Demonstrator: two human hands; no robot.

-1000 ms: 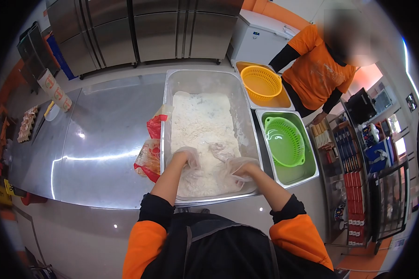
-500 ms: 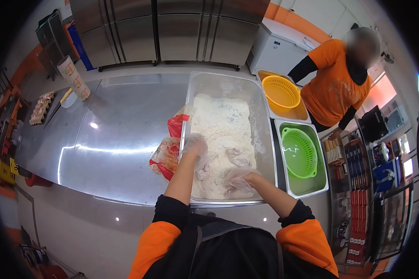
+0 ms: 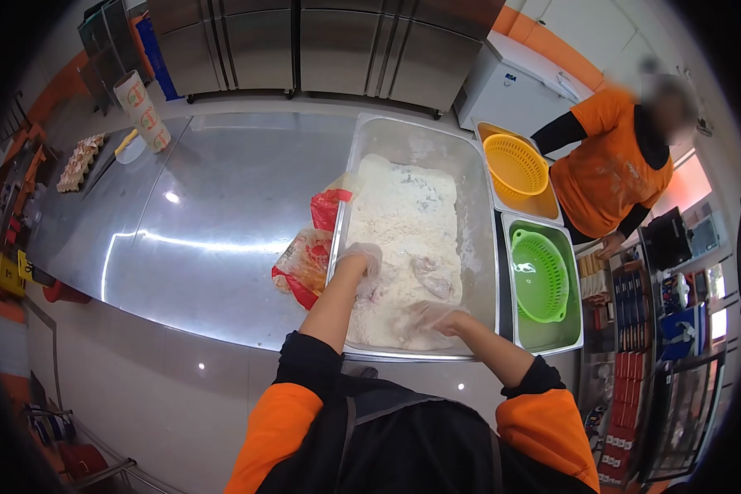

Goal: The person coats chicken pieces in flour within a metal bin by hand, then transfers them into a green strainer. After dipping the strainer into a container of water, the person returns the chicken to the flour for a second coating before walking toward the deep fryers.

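A deep steel pan (image 3: 479,272) holds a bed of white flour (image 3: 403,222). My left hand (image 3: 365,260), in a clear plastic glove, reaches down into the flour by the pan's left wall; its fingers are mostly hidden. Beside it, a pinkish, flour-dusted piece (image 3: 372,286) shows partly. My right hand (image 3: 438,317), gloved too, lies low in the flour near the front, with its fingers stretched out and partly covered. Just above that hand rests a flour-coated piece of raw meat (image 3: 433,277), apart from it.
Right of the pan stand steel trays with a yellow basket (image 3: 515,167) and a green basket (image 3: 539,276). A red and clear plastic bag (image 3: 305,265) touches the pan's left side. A paper roll (image 3: 144,115) and egg tray (image 3: 81,163) are far left. A co-worker (image 3: 609,160) stands behind the baskets.
The view has shifted slightly, so the pan appears farther right and higher. Both hands remain in the flour; my left hand sits a little deeper, and my right hand has moved slightly within it.
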